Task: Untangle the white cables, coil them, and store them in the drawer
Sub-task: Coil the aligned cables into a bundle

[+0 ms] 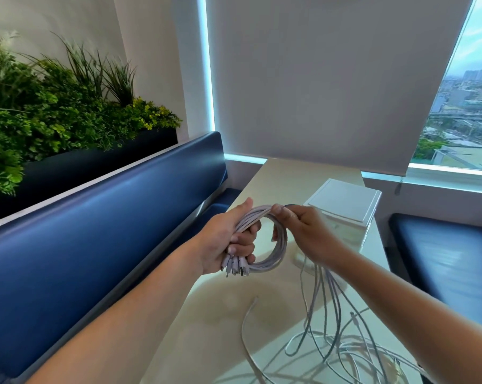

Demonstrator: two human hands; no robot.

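My left hand (228,239) grips a bundle of several white cables (278,245) above the table, with their plug ends (235,267) sticking out below my fingers. The bundle forms a loop between my hands. My right hand (303,231) pinches the top of that loop. From under my right hand the loose cable lengths (325,300) hang down to a tangle (353,356) lying on the cream table (215,322). A white drawer unit (345,209) stands on the table just behind my right hand, its drawers facing away from view.
A blue padded bench (96,231) runs along the left of the table, with a planter of green plants (54,115) behind it. Another blue seat (442,253) is at the right. A roller blind (331,79) and window are ahead.
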